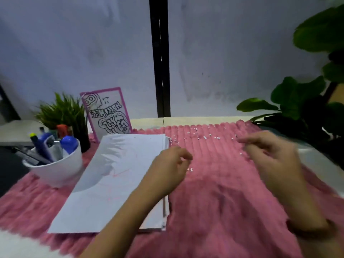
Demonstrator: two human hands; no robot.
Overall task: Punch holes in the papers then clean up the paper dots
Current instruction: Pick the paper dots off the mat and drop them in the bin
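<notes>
One pink mat (223, 202) carries one stack of papers (111, 174) and one white bowl (55, 172) holding several pens (42, 146), too blurred to count. Two hands show: one left hand (171, 164) and one right hand (275, 159). The paper dots (204, 137) along the mat's far edge are too many and too small to count. There are two plants, one small plant (63, 112) and one large plant (305, 101), plus one drawn card (108, 112).

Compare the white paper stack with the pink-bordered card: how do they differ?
The paper stack lies flat on the pink mat; the card stands on edge behind it. The stack is nearly blank; the card carries black doodles and a pink border. The stack looks larger. Both are white and rectangular.
</notes>
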